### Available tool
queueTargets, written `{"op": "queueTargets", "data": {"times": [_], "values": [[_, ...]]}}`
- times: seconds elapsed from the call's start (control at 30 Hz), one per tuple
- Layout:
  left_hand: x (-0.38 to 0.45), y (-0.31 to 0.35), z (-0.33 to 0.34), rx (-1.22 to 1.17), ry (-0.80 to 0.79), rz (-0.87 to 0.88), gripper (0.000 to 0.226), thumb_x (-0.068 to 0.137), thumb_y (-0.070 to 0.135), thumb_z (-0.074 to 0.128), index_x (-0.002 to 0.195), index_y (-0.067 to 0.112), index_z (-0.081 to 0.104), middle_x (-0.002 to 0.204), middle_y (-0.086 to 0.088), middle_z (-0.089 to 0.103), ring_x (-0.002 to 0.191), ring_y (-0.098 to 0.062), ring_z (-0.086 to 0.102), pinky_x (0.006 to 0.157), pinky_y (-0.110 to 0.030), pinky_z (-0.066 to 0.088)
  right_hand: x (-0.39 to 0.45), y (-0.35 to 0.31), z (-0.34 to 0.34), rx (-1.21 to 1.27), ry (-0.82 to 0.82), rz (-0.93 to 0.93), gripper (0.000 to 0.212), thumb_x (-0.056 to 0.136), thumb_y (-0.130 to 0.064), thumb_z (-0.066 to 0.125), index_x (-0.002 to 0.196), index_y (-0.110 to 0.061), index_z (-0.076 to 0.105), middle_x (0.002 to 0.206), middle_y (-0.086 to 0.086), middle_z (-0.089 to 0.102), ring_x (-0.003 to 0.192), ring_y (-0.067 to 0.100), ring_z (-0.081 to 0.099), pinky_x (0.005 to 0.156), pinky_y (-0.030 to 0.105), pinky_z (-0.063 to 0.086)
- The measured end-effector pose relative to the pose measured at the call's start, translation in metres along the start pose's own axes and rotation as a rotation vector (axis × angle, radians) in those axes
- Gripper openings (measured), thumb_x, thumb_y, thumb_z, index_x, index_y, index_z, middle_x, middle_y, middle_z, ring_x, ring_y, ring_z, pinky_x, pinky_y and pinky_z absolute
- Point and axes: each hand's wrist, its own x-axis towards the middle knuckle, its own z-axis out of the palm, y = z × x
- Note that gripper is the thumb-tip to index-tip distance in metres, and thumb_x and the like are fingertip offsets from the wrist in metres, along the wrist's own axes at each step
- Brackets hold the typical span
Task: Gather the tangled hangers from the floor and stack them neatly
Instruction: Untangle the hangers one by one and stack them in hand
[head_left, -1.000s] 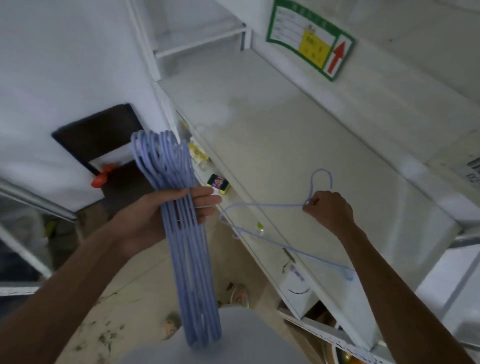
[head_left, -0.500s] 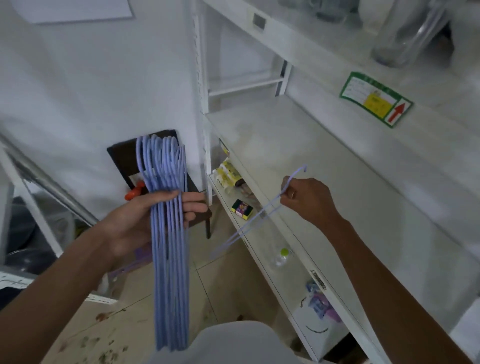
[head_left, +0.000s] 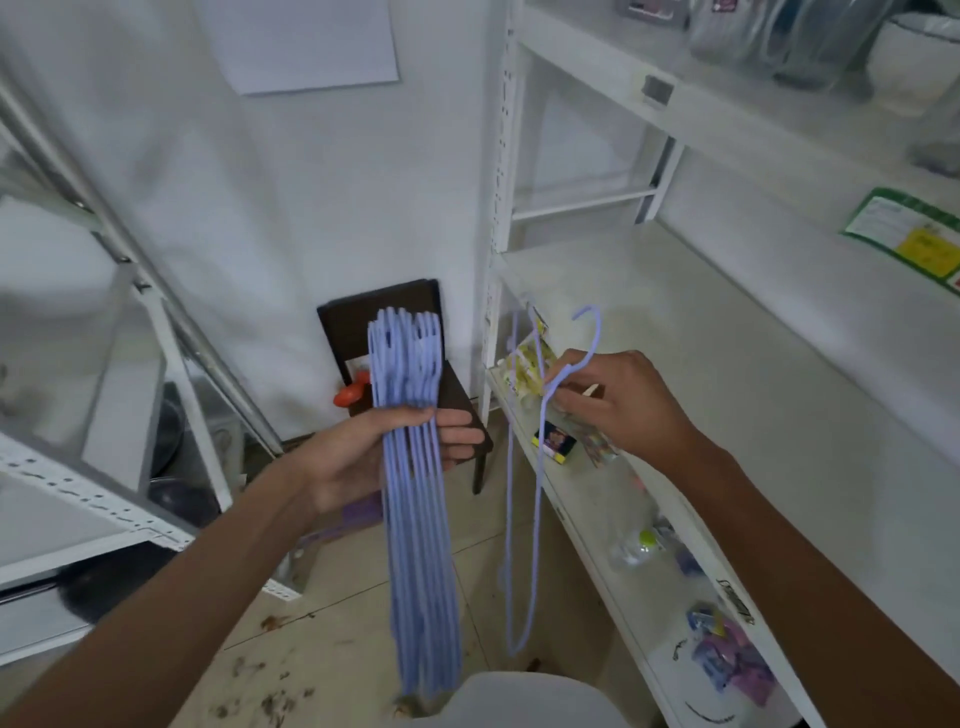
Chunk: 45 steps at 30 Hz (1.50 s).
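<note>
The right hand (head_left: 618, 402) has swung its single blue hanger (head_left: 537, 467) off the shelf (head_left: 727, 364), now hanging vertical at three o'clock of the bundle of hangers (head_left: 415, 493) clenched in the left hand (head_left: 379, 457).

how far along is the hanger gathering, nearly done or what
Mostly gathered, by the look of it: the left hand grips a thick aligned bundle of hangers. In hand: the right hand holds one loose hanger beside it. Left: adding it and setting the stack down. No others show on the floor.
</note>
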Motion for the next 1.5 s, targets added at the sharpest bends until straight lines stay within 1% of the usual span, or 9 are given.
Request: {"op": "queueTargets", "data": {"times": [0.2,0.33,0.43,0.6,0.77,0.9,1.17,1.37,1.5], "values": [[0.008,-0.015,0.008,-0.017,-0.055,0.03,0.04,0.099,0.024,0.066,0.137,0.011,0.067,0.143,-0.021,0.063,0.133,-0.034,0.061,0.105,-0.039,0.055,0.012,-0.048,0.04,-0.015,-0.013,-0.162,0.008,0.089,-0.022,0.079,0.095,-0.024,0.082,0.067,-0.032,0.065,0.059,-0.017,0.06,0.06,0.001,0.042],[0.017,-0.03,0.011,-0.098,-0.045,0.104,0.035,0.092,0.014,0.073,0.127,0.01,0.072,0.134,-0.022,0.069,0.124,-0.036,0.068,0.099,-0.04,0.058,0.009,-0.057,0.075,-0.27,-0.113,-0.164,0.018,0.1,-0.032,0.063,0.096,-0.02,0.075,0.085,-0.005,0.072,0.071,0.013,0.066,0.066,0.034,0.057],[0.025,-0.045,0.008,-0.13,0.097,0.088,0.034,0.088,0.007,0.074,0.122,0.006,0.073,0.126,-0.023,0.071,0.112,-0.035,0.072,0.098,-0.046,0.06,-0.008,-0.052,0.091,-0.258,-0.092,-0.096,0.021,0.103,-0.031,0.057,0.104,-0.019,0.075,0.093,-0.003,0.071,0.079,0.014,0.065,0.07,0.036,0.057],[0.033,-0.056,0.011,-0.243,0.122,0.043,0.034,0.089,0.004,0.071,0.121,-0.007,0.071,0.119,-0.022,0.074,0.099,-0.028,0.077,0.088,-0.038,0.064,-0.07,-0.058,0.113,0.213,0.175,0.416,0.023,0.095,-0.055,0.054,0.11,-0.038,0.061,0.1,-0.019,0.067,0.09,-0.001,0.064,0.077,0.024,0.056],[0.042,-0.047,0.007,-0.363,0.06,0.042,0.029,0.102,0.003,0.054,0.126,-0.004,0.068,0.133,-0.025,0.069,0.109,-0.028,0.076,0.084,-0.033,0.063,-0.12,-0.074,0.147,0.799,-0.259,0.857,0.047,0.085,-0.065,0.065,0.119,-0.031,0.065,0.111,-0.005,0.074,0.1,0.012,0.074,0.089,0.034,0.06],[0.048,-0.038,0.003,-0.404,-0.053,-0.045,0.036,0.107,0.01,0.048,0.136,-0.008,0.06,0.139,-0.026,0.065,0.12,-0.03,0.071,0.092,-0.036,0.062,-0.129,-0.086,0.144,0.992,-0.309,0.75,0.028,0.099,-0.038,0.066,0.118,-0.021,0.077,0.119,0.004,0.077,0.116,0.025,0.071,0.107,0.043,0.053],[0.051,-0.027,0.024,-0.492,-0.072,-0.014,0.04,0.104,0.011,0.048,0.137,-0.009,0.055,0.14,-0.026,0.061,0.112,-0.028,0.075,0.097,-0.037,0.061,-0.124,-0.114,0.144,1.47,-0.345,0.702,0.041,0.105,-0.022,0.06,0.141,-0.005,0.055,0.131,0.021,0.069,0.12,0.037,0.068,0.096,0.036,0.058],[0.052,0.001,0.041,-0.169,-0.057,-0.149,0.057,0.093,0.019,0.064,0.143,-0.007,0.054,0.143,-0.024,0.062,0.122,-0.029,0.069,0.099,-0.039,0.059,-0.157,-0.101,0.134,1.412,-0.467,0.638,0.02,0.103,-0.022,0.062,0.099,-0.014,0.08,0.1,0.01,0.08,0.096,0.021,0.078,0.084,0.027,0.06],[0.064,0.016,0.07,-0.124,-0.056,-0.255,0.055,0.093,0.014,0.067,0.144,-0.004,0.056,0.147,-0.021,0.059,0.132,-0.029,0.063,0.1,-0.042,0.059,-0.172,-0.069,0.103,1.304,-0.386,0.61,0.019,0.095,-0.028,0.07,0.102,-0.013,0.079,0.113,0.019,0.076,0.107,0.033,0.074,0.094,0.039,0.06]]}}
